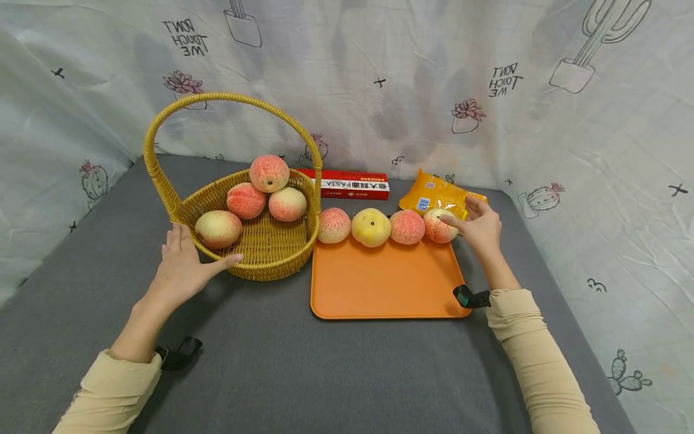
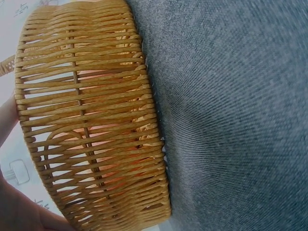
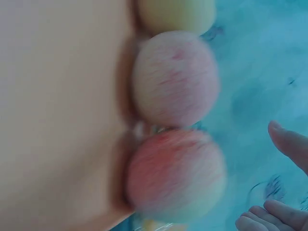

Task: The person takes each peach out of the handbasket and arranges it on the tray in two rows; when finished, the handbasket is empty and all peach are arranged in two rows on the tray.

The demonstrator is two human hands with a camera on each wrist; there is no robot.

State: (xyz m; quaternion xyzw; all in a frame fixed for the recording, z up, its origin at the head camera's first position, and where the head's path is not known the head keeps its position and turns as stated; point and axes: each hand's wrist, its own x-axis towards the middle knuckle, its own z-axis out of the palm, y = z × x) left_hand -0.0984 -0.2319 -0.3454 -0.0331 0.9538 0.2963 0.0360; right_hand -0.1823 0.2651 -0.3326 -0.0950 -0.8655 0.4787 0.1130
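Observation:
My left hand [image 1: 181, 268] rests against the near-left rim of a yellow wicker basket [image 1: 271, 271], thumb stretched along the front rim and fingers extended at the side. Several peaches lie in the basket, one peach [image 1: 269, 173] sitting on top of others. To the right, an orange tray [image 1: 387, 283] bears a row of peaches along its far edge, among them a yellowish peach [image 1: 371, 228]. Spread fingers and thumb of my right hand [image 1: 479, 226] hover by the rightmost peach [image 1: 440, 226]; the right wrist view shows this hand [image 3: 288, 207] apart from the peaches.
Behind the tray lie a red and white pasta box [image 1: 355, 185] and a crinkled yellow packet [image 1: 434, 191]. The basket's tall handle [image 1: 228, 96] arches over it. A patterned curtain [image 1: 379, 78] hangs behind the grey tabletop [image 1: 303, 380].

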